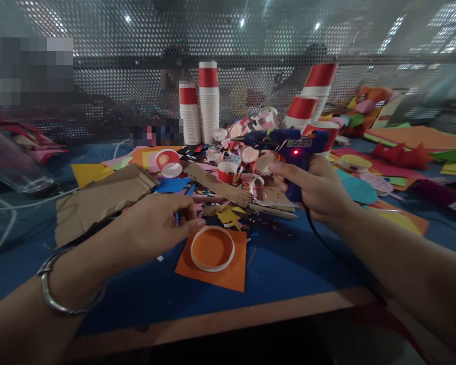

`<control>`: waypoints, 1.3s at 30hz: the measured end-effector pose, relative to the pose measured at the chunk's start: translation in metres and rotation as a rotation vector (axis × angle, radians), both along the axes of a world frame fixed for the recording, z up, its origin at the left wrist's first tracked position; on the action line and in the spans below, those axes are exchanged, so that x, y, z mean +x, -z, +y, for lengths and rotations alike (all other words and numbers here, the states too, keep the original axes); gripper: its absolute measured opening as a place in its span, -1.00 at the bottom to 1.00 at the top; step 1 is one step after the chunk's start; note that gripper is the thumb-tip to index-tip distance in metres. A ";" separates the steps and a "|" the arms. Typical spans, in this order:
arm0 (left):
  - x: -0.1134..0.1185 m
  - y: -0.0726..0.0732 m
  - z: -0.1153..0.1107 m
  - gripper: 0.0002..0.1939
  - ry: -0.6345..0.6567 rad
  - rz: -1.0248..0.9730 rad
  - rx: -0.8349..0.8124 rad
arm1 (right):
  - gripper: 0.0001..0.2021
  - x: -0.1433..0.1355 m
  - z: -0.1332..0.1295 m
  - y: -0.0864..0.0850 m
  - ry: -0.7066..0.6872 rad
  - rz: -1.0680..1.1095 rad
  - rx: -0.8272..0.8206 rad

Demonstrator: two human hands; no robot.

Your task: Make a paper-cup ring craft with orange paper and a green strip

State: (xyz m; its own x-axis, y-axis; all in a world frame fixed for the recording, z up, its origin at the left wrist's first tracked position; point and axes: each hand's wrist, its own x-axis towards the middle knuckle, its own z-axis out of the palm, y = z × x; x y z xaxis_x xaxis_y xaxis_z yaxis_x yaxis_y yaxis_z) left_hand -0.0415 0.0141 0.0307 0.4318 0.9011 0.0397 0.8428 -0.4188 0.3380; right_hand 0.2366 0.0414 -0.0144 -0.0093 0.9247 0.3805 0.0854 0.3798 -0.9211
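My right hand point(315, 190) grips a dark blue glue gun point(294, 144) with a glowing red light. Its nozzle points left over the scraps, and a black cord hangs from the handle. My left hand point(157, 223), with a metal bangle on the wrist, has thumb and fingers curled together in a pinch. What lies between the fingertips, if anything, is too small to tell. Just beside them a white paper ring point(231, 257) rests on a square of orange paper point(236, 281). Whether the thumb touches the ring is unclear.
Cut paper cups point(228, 172) and scraps pile up behind. Tall cup stacks point(210, 109) stand at the mesh screen point(247, 76). Brown cardboard point(102, 195) lies left, near a clear glass vessel point(17, 162) and white cable. Coloured paper point(414, 137) covers the right side.
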 end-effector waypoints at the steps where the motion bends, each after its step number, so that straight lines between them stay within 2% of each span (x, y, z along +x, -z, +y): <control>1: -0.002 0.003 0.000 -0.67 0.008 0.000 0.000 | -0.62 -0.001 0.000 0.000 -0.010 0.004 -0.003; 4: -0.009 0.015 0.001 -0.60 0.043 0.027 -0.027 | -0.64 -0.003 -0.001 -0.001 -0.039 0.044 -0.005; 7: -0.011 0.023 0.001 -0.67 0.092 0.061 -0.075 | -0.67 -0.004 -0.002 -0.001 -0.047 0.055 0.004; 10: -0.008 0.023 0.000 -0.73 0.104 0.086 -0.079 | -0.63 -0.004 -0.001 0.001 -0.026 0.026 0.010; 14: -0.006 0.020 0.000 -0.70 0.075 0.123 -0.055 | -0.65 -0.003 -0.002 0.001 0.024 -0.006 0.015; 18: -0.007 0.020 0.000 -0.70 0.094 0.159 -0.053 | -0.70 -0.004 -0.004 0.000 -0.029 0.014 0.015; 21: -0.009 0.019 0.000 -0.73 0.091 0.104 -0.026 | -0.68 -0.003 -0.003 0.001 -0.006 -0.008 0.019; 24: -0.011 0.017 0.000 -0.75 0.125 -0.014 0.110 | -0.63 -0.001 0.000 0.003 0.021 -0.052 0.037; 29: -0.014 0.019 0.002 -0.73 0.179 -0.116 0.325 | -0.66 0.001 0.002 0.005 -0.014 -0.069 0.057; 34: -0.017 0.027 0.006 -0.73 0.171 -0.207 0.252 | -0.62 0.000 0.000 0.002 -0.007 -0.082 0.049; 39: -0.015 0.027 0.007 -0.78 0.038 -0.250 0.161 | -0.58 -0.002 -0.001 0.001 -0.044 -0.095 0.061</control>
